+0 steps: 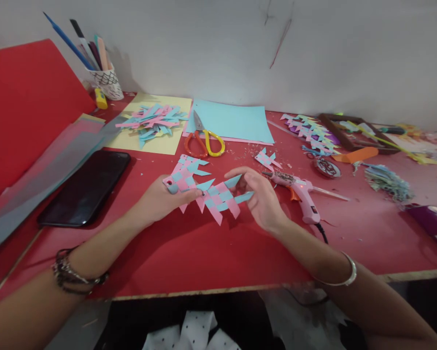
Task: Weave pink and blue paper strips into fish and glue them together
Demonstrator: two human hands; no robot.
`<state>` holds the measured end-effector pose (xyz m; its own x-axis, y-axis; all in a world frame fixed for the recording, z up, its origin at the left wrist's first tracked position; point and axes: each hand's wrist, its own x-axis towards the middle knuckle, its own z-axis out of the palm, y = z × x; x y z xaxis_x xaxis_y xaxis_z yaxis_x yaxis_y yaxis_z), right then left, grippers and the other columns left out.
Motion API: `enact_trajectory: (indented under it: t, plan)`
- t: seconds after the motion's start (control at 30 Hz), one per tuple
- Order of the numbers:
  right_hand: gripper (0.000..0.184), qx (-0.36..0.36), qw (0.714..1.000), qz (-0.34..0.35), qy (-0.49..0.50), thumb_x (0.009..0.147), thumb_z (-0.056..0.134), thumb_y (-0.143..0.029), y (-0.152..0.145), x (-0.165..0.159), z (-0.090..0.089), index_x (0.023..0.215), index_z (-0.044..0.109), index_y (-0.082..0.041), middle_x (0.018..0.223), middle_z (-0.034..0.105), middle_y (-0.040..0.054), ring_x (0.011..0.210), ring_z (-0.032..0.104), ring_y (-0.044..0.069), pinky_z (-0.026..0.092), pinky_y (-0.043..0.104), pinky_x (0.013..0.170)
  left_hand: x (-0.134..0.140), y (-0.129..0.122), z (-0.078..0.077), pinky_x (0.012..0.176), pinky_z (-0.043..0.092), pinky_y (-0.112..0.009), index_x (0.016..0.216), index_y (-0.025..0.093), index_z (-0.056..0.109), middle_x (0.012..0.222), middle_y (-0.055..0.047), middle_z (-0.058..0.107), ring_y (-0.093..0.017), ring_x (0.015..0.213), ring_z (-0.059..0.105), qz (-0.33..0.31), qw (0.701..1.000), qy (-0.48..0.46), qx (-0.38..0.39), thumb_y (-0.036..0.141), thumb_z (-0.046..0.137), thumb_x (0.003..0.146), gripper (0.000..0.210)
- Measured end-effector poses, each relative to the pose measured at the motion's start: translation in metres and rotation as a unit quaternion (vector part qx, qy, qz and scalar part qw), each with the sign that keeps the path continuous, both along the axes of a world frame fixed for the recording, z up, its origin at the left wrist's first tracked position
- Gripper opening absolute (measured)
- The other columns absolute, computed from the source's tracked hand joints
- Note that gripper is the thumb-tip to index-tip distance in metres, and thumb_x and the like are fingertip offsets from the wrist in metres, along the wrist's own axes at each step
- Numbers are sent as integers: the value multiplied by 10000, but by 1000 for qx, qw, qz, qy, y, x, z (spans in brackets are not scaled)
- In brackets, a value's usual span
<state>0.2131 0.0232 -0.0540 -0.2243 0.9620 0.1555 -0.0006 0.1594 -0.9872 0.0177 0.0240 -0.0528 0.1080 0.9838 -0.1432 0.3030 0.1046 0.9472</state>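
My left hand is closed around a pink and blue woven paper fish piece, with the thumb pressed on top. Pointed strip ends stick out along its edges, and a dark round eye shows at the left. More than one fish may be joined or overlapped here; I cannot tell. At the right end, the curled fingers of my right hand close on the blue strip ends. Beyond my right hand lies a small woven paper fish. A pink glue gun rests right of that hand.
Scissors with red and yellow handles lie behind my hands, near blue paper sheets. Cut paper strips are heaped on yellow paper. A black phone lies left; a pen cup stands behind. Woven garlands lie back right.
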Motion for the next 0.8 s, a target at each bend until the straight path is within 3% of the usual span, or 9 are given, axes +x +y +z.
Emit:
enact_trajectory:
  t: [0.17,0.3,0.47,0.63,0.8]
  plan:
    - [216,-29,997,51,-39,762,503,-392,-1,-3,7,763,613,-206,759,593,-1,660,529,105,429,230,596,0,1,1,480,398,-215,594,186,612,515,33,577,-110,488,496,-49,999,-4,7,412,695,551,244]
    - [84,-34,994,32,-95,690,603,-272,-1,-7,7,701,599,-188,674,595,-19,605,527,93,417,221,568,1,1,1,506,427,-232,616,195,623,523,28,588,-132,507,524,-44,999,-8,11,390,694,557,216]
    - [68,-11,996,-5,-87,692,605,-254,-1,-7,4,704,604,-187,684,612,-17,631,544,94,419,220,578,1,3,0,592,469,-253,527,190,601,577,5,626,-165,613,580,-44,999,8,28,409,669,580,236]
    - [65,1,997,-21,-78,703,597,-260,-3,-9,3,708,600,-195,702,617,-16,641,546,94,416,217,575,2,3,-1,684,486,-279,674,194,661,747,-26,694,-201,759,618,-72,997,-9,14,435,660,596,253]
    - [58,-4,998,-5,-69,700,592,-249,-5,-10,2,725,590,-195,705,599,-22,644,542,90,411,213,577,2,3,-1,659,478,-263,651,193,641,709,-15,684,-186,707,611,-79,997,12,16,446,636,620,256]
